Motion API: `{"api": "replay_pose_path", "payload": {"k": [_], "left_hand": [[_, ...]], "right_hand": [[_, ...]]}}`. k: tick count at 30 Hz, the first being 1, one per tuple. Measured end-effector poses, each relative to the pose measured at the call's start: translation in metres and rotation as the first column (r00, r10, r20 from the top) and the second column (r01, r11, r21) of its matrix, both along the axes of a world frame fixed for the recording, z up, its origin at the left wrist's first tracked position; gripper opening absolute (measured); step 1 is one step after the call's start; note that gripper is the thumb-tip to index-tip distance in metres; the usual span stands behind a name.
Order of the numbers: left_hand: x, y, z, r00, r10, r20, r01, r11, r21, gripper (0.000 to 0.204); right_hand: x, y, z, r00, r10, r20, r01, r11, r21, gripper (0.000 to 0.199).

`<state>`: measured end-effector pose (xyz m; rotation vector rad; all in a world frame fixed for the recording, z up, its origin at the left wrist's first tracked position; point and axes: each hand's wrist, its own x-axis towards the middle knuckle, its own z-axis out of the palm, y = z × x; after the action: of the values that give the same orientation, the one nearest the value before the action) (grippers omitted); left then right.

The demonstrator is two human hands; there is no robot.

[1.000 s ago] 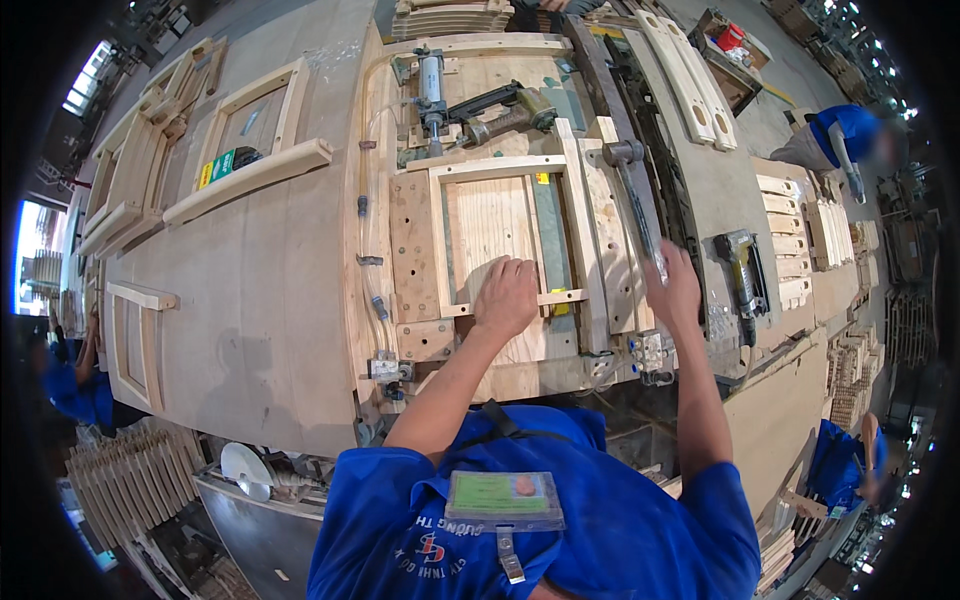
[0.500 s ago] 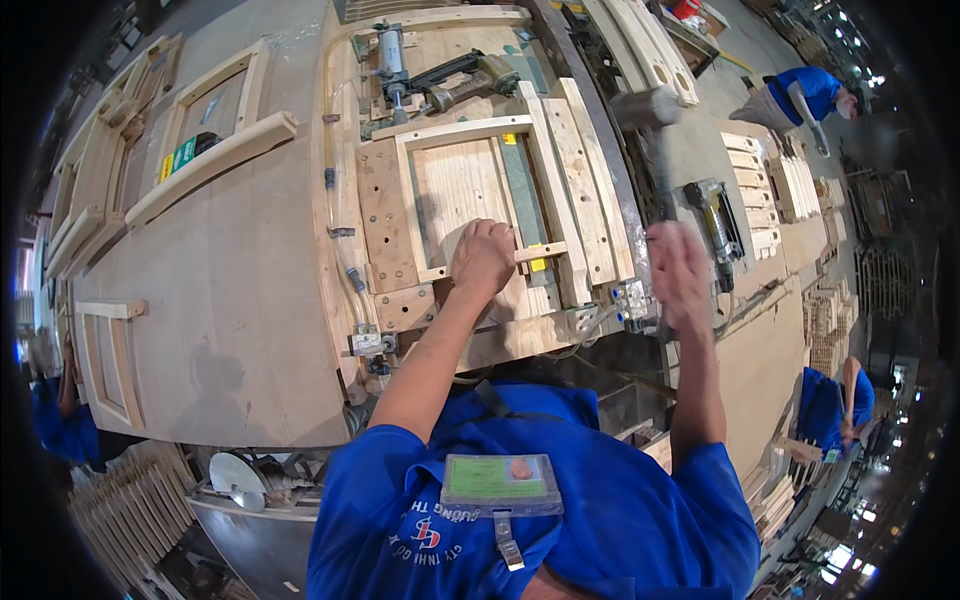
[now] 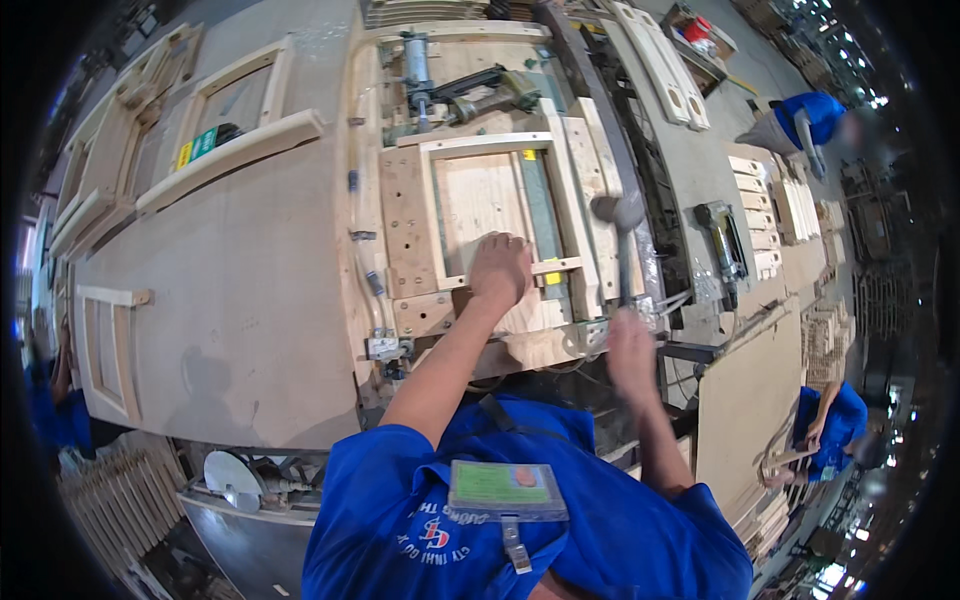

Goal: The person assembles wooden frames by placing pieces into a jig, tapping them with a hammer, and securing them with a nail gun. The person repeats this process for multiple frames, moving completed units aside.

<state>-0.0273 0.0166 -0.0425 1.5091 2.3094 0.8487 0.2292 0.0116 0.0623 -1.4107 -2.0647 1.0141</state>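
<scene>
A rectangular wooden frame lies in a wooden jig on the bench before me. My left hand grips the frame's near rail, fingers closed over it. Right of the frame, my right hand, blurred by motion, is wrapped round the handle of a hammer. The hammer stands with its head away from me, above the jig's right side. Its head is smeared, so I cannot tell whether it touches the wood. Yellow pieces show at the frame's right part.
An air cylinder and a nail gun lie beyond the frame. Another nail gun rests at the right. More wooden frames lie on the left board. Co-workers in blue stand at the right and far left.
The hammer and my right hand have come nearer to me and leftward, toward the frame. My left hand keeps its place on the rail. The whole view has shifted slightly.
</scene>
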Motion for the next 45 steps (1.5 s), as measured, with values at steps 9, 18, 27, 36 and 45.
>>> {"api": "replay_pose_path", "payload": {"k": [9, 18, 27, 36, 45], "left_hand": [[-0.033, 0.02, 0.032, 0.997, 0.032, 0.065, -0.03, 0.999, -0.029, 0.037], [-0.158, 0.16, 0.067, 0.955, 0.06, -0.291, -0.075, 0.996, -0.043, 0.033], [-0.207, 0.263, 0.014, 0.866, -0.227, -0.444, 0.11, 0.955, -0.274, 0.029], [-0.248, 0.354, -0.006, 0.838, -0.169, -0.518, 0.135, 0.985, -0.103, 0.029], [-0.284, 0.359, -0.006, 0.74, 0.08, -0.668, -0.051, 0.997, 0.062, 0.026]], "right_hand": [[-0.006, -0.004, 0.04, 0.895, 0.021, -0.446, -0.109, 0.979, -0.172, 0.032], [0.044, -0.018, -0.017, 0.998, 0.061, 0.014, -0.056, 0.971, -0.23, 0.037], [0.028, -0.006, -0.033, 0.995, -0.102, 0.004, 0.091, 0.873, -0.48, 0.041], [0.002, 0.035, -0.035, 0.986, -0.163, -0.03, 0.113, 0.793, -0.599, 0.043], [-0.004, 0.043, -0.033, 0.998, -0.047, 0.047, 0.063, 0.887, -0.457, 0.042]]}}
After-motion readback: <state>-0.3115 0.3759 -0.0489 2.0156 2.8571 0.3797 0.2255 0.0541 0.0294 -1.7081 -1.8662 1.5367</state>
